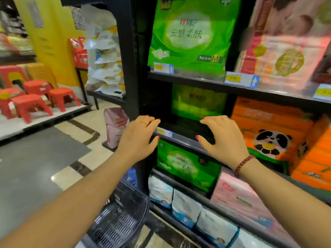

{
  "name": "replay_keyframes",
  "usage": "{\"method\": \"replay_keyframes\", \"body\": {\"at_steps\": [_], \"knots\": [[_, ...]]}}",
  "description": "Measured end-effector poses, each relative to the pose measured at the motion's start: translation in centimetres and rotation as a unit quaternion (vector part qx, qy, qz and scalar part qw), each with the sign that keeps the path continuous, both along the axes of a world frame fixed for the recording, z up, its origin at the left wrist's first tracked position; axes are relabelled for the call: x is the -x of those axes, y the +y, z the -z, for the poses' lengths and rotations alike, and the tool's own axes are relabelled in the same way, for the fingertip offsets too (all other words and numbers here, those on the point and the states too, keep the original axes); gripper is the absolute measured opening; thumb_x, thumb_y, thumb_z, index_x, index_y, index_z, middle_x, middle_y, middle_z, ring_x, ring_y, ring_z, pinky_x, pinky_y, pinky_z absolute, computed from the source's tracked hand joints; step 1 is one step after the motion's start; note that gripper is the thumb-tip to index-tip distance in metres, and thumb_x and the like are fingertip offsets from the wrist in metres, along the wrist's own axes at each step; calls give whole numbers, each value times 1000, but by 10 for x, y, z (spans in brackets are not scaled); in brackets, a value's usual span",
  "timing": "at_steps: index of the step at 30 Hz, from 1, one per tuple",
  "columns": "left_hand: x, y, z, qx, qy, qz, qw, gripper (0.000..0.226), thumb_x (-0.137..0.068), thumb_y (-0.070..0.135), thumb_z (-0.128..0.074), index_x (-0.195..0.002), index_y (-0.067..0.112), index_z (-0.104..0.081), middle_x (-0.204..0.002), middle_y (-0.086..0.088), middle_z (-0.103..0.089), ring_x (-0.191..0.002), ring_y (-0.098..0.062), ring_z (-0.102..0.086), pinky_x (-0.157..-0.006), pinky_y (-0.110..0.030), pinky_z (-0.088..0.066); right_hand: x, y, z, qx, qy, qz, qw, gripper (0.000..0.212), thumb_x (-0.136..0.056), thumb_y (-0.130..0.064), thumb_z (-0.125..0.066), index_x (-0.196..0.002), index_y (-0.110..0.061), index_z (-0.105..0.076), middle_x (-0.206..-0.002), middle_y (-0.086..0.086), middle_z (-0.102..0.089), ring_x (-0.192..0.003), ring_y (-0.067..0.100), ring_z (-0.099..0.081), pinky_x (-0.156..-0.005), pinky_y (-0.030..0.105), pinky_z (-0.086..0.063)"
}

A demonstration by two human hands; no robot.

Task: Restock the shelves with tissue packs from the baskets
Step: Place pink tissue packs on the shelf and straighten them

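A green tissue pack (198, 102) sits far back on the middle shelf (184, 140), with dark bare shelf in front of it. My left hand (138, 138) and my right hand (223, 138) hover at the shelf's front edge, fingers loosely curved, holding nothing. Neither hand touches the pack. A larger green pack (192, 34) stands on the shelf above, and another green pack (186, 167) lies on the shelf below. A black plastic basket (118, 219) stands on the floor at the bottom; its inside is mostly hidden by my left arm.
Orange panda tissue packs (272, 135) fill the middle shelf to the right. Pink packs (238, 196) and white-blue packs (186, 208) lie on the lower shelves. A black upright (129, 56) bounds the shelf on the left. Red plastic stools (32, 102) stand across the aisle.
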State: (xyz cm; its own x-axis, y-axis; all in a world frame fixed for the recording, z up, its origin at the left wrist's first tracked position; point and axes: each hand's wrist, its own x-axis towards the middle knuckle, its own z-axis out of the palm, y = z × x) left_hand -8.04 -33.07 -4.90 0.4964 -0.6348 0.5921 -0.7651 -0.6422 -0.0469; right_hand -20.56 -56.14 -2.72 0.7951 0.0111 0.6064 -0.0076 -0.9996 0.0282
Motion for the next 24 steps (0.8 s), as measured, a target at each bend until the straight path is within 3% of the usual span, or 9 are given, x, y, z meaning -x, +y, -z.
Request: {"method": "replay_keyframes", "body": {"at_steps": [3, 6, 10, 15, 19, 24], "knots": [[29, 53, 16, -5, 31, -57, 998, 50, -73, 27, -69, -119, 7, -62, -108, -11, -65, -98, -33, -61, -73, -39, -55, -4, 37, 17, -10, 32, -64, 997, 43, -81, -37, -68, -116, -12, -63, -114, 5, -65, -104, 30, -59, -86, 41, -46], [58, 113, 30, -9, 39, -129, 991, 49, -66, 23, -76, -111, 7, -64, -101, -11, -67, -94, -32, -62, -66, -37, -54, -11, 85, 28, -18, 56, -118, 991, 43, -78, -37, -72, -113, -12, -64, -109, 6, -67, -100, 33, -59, -82, 42, -48], [90, 201, 47, -2, 79, -231, 970, 54, -67, 24, -79, -116, 7, -64, -108, -14, -66, -100, -35, -63, -71, -41, -54, -21, 156, 40, -33, 79, -192, 978, 40, -75, -34, -75, -106, -11, -66, -102, 8, -68, -97, 35, -60, -81, 45, -49], [131, 307, 61, 6, 99, -330, 939, 53, -72, 25, -77, -119, 6, -63, -113, -16, -65, -106, -37, -62, -75, -45, -55, -32, 255, 53, -33, 101, -280, 954, 43, -77, -45, -57, -105, -13, -65, -95, 6, -66, -91, 33, -59, -76, 39, -46], [160, 391, 74, 19, 124, -384, 915, 54, -75, 27, -74, -123, 8, -60, -116, -15, -64, -110, -35, -59, -79, -46, -55, -33, 345, 63, -37, 106, -326, 939, 41, -72, -30, -78, -105, -7, -67, -97, 11, -69, -88, 37, -62, -74, 43, -51], [181, 483, 98, 10, 144, -426, 893, 54, -70, 25, -79, -117, 6, -64, -110, -15, -67, -101, -35, -63, -75, -42, -54, -44, 445, 86, -35, 142, -370, 918, 48, -75, -40, -60, -109, -7, -66, -101, 12, -69, -93, 38, -61, -75, 47, -52]]}}
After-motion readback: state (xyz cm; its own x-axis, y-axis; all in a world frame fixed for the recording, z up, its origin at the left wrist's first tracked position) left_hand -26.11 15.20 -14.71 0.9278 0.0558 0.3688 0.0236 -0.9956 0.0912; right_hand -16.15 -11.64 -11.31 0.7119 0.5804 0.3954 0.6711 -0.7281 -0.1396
